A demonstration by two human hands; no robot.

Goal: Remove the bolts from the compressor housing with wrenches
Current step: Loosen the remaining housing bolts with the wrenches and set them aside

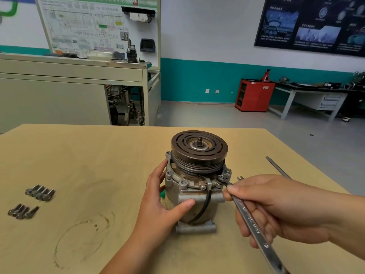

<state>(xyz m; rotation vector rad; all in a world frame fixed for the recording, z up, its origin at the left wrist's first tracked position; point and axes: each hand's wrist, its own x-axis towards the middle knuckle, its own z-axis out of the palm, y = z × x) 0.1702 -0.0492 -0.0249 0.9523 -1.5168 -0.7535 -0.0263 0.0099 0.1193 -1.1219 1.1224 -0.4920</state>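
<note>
Loose grey steel bolts (39, 192) lie far left, parked clear. My left hand (164, 198) wraps the upright grey cast-metal compressor housing (197, 196) at centre, bracing it. My right hand (276, 206) grips a long silver wrench (248, 214), its head on a flange bolt (221, 177).

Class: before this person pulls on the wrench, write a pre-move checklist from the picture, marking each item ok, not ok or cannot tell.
1. Housing steadied: the left hand grips the compressor housing, which stands upright on the table: ok.
2. Tool held: the right hand is curled round the wrench: ok.
3. Head seated: the head is at the flange bolt, but full seating: cannot tell.
4. Parts set aside: the removed bolts lie in two groups to the left, apart from the work: ok.
5. Swing path: the black cable runs close to the head: cannot tell.
</note>
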